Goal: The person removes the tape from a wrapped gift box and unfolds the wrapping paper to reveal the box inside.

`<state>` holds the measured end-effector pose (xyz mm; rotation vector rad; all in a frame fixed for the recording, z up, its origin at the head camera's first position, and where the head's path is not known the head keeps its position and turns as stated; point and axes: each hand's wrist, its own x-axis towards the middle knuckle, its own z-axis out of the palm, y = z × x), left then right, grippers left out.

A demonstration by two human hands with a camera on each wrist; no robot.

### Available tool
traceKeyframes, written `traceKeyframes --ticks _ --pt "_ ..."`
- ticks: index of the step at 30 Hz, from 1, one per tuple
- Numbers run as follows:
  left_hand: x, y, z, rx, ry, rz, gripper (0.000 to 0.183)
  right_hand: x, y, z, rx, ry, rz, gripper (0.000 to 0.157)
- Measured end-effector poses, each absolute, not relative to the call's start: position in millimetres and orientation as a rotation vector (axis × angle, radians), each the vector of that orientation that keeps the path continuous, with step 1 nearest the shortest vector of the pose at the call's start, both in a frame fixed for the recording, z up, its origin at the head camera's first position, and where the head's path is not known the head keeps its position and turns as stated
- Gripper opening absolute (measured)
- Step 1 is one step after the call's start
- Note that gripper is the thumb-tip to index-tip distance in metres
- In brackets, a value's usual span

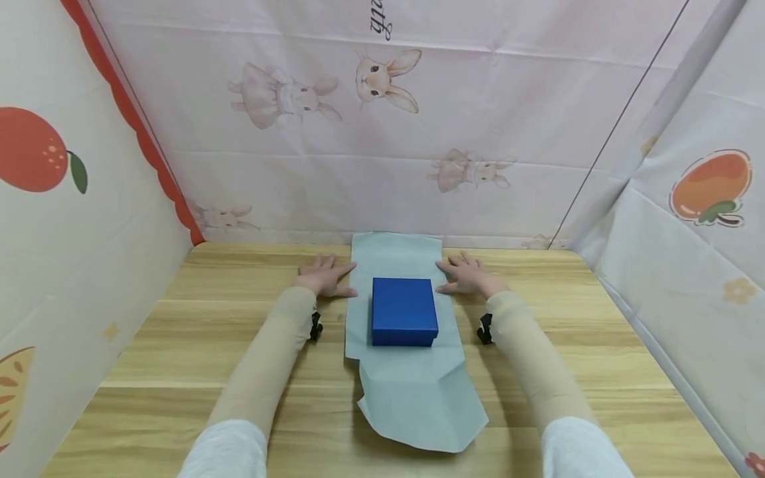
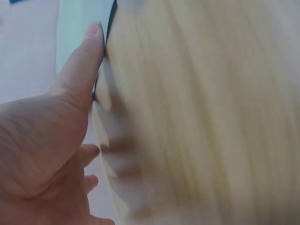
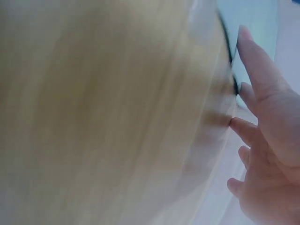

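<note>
A blue lidded box (image 1: 404,309) sits on a long sheet of pale blue-green paper (image 1: 412,401), whose near end is creased and slightly raised. My left hand (image 1: 325,275) lies at the paper's left edge with spread fingers, thumb and forefinger touching that edge. On the opposite side my right hand (image 1: 469,275) mirrors it, thumb and forefinger at the right edge. Neither hand touches the box. In the left wrist view the thumb (image 2: 79,61) meets the paper's edge; the right wrist view shows the right thumb (image 3: 258,61) at the paper likewise.
The wooden table (image 1: 239,362) extends to both sides of the paper. A fabric backdrop (image 1: 335,186) with printed rabbits rises behind the table's far edge. Printed side hangings with fruit pictures (image 1: 711,186) stand on the left and right.
</note>
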<state>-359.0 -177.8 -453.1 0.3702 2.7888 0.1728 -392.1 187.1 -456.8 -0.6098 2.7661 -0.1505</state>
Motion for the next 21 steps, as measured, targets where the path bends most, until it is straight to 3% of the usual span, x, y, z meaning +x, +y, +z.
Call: traceKeyframes --ticks 15,21 --pt "-361.4 -191.7 -461.7 0.452 2.81 0.272 0.084 -391.4 196.3 -461.7 -0.59 2.778 -0.215 0.082" --pt "-357.7 -198.2 -467.1 0.529 2.862 0.395 0.073 -380.1 207.3 -456.8 -0.64 2.82 -0.336 0.075"
